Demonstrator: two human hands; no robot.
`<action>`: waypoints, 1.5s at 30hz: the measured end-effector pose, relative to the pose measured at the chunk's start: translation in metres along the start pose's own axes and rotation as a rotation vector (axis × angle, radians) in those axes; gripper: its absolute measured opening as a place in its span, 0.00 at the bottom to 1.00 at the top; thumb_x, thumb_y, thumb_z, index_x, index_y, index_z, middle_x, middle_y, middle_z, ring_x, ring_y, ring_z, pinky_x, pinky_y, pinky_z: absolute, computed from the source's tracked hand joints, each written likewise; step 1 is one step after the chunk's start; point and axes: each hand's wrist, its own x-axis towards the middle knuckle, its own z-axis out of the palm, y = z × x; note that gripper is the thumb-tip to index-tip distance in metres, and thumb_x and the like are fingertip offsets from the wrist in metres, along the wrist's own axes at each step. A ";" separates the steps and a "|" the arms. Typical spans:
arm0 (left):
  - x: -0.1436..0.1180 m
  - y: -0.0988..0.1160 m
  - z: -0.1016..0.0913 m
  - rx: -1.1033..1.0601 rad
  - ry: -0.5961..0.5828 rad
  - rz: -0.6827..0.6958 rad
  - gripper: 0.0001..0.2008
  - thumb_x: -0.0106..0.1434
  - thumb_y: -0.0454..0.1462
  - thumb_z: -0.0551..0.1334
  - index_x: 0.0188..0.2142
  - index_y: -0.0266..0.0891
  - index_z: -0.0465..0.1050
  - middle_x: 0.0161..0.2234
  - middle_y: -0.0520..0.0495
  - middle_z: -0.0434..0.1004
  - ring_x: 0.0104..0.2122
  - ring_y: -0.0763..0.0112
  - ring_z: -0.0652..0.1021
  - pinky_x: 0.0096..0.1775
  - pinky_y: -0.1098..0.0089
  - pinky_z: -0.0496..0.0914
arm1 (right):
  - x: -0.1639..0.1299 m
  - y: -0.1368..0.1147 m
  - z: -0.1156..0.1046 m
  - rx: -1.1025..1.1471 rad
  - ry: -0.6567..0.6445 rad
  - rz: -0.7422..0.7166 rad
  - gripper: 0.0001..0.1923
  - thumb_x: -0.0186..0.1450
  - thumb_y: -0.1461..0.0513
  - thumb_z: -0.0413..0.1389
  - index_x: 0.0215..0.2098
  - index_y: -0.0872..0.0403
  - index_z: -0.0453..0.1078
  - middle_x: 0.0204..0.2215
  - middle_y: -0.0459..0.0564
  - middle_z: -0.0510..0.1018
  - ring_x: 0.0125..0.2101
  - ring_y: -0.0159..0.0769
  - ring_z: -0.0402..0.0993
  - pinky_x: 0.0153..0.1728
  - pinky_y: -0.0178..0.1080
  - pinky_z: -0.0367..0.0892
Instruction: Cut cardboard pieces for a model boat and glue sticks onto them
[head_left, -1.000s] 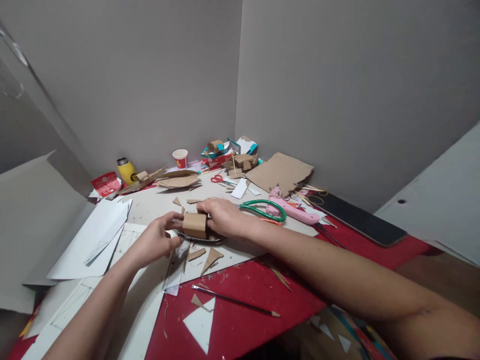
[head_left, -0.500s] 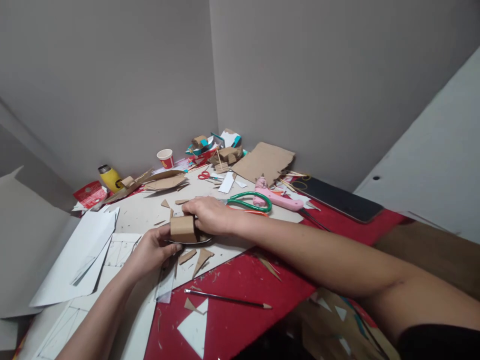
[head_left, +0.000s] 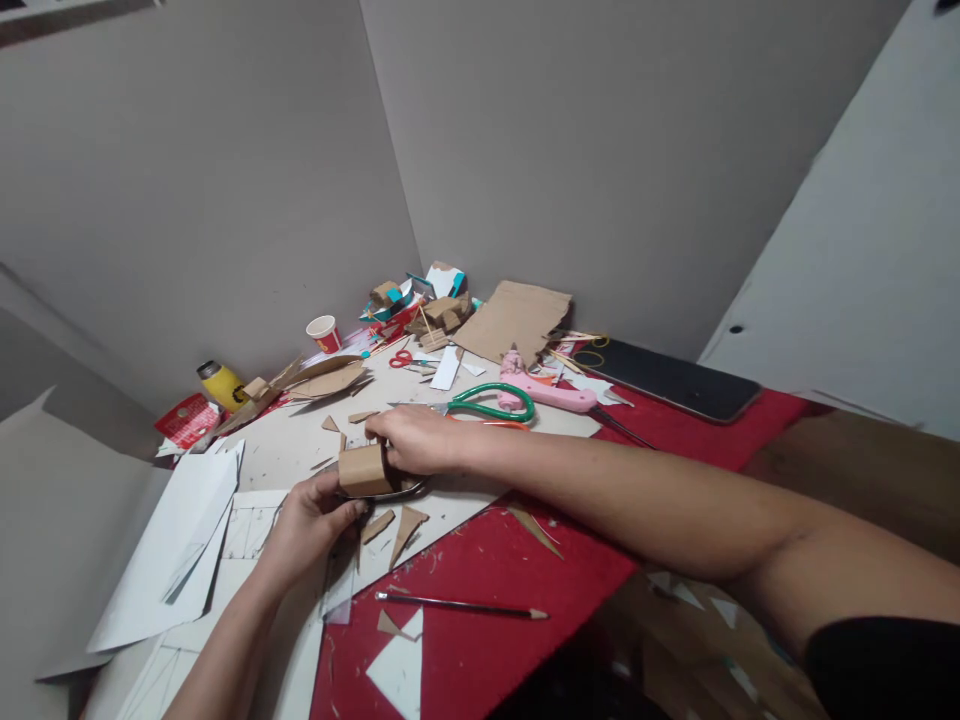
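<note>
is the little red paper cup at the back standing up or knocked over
Upright. The red paper cup stands on its base, its white rim on top with the open mouth facing up, near the wall.

We see dim, even indoor light with soft, faint shadows and no glare. Walls bow toward the edges, and our near right forearm point(head_left: 675, 510) looks slightly soft.

Since a second ago the left hand point(head_left: 311, 520) has slid from beside the cardboard piece point(head_left: 361, 470) to beneath it, toward the table's near edge, thumb up against its lower side. The cardboard piece has tilted, and the right hand point(head_left: 412, 440) has closed in against its far side.
</note>
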 end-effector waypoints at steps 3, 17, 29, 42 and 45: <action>-0.001 0.001 -0.001 0.077 0.032 0.071 0.12 0.57 0.36 0.64 0.42 0.38 0.77 0.38 0.47 0.81 0.37 0.65 0.77 0.39 0.69 0.70 | 0.000 0.001 -0.002 -0.015 0.005 -0.061 0.11 0.55 0.66 0.54 0.37 0.54 0.73 0.31 0.51 0.79 0.30 0.38 0.73 0.25 0.34 0.54; -0.015 0.012 -0.007 0.822 0.451 0.700 0.12 0.61 0.29 0.55 0.39 0.42 0.74 0.39 0.42 0.81 0.37 0.63 0.80 0.37 0.69 0.71 | -0.006 -0.002 -0.020 -0.294 0.504 -0.548 0.12 0.65 0.66 0.47 0.41 0.60 0.71 0.33 0.57 0.77 0.35 0.40 0.69 0.37 0.41 0.62; -0.013 0.001 -0.008 0.785 0.473 0.725 0.14 0.59 0.28 0.57 0.41 0.42 0.75 0.41 0.41 0.81 0.39 0.61 0.80 0.39 0.67 0.71 | -0.007 -0.006 -0.022 -0.244 0.469 -0.514 0.13 0.64 0.65 0.48 0.42 0.60 0.72 0.35 0.56 0.78 0.36 0.40 0.70 0.39 0.41 0.62; -0.005 0.013 0.002 -0.085 -0.066 0.089 0.16 0.57 0.33 0.63 0.46 0.37 0.74 0.39 0.44 0.80 0.39 0.63 0.77 0.40 0.67 0.70 | -0.003 0.001 -0.013 0.031 -0.060 -0.030 0.10 0.54 0.64 0.55 0.33 0.54 0.75 0.27 0.48 0.78 0.26 0.32 0.69 0.23 0.31 0.53; -0.002 0.006 0.002 -0.086 -0.091 0.069 0.16 0.57 0.33 0.63 0.46 0.37 0.74 0.39 0.45 0.80 0.38 0.63 0.77 0.40 0.67 0.69 | -0.003 0.001 -0.010 0.025 -0.089 -0.022 0.10 0.53 0.64 0.55 0.34 0.53 0.75 0.28 0.48 0.78 0.26 0.33 0.69 0.22 0.32 0.52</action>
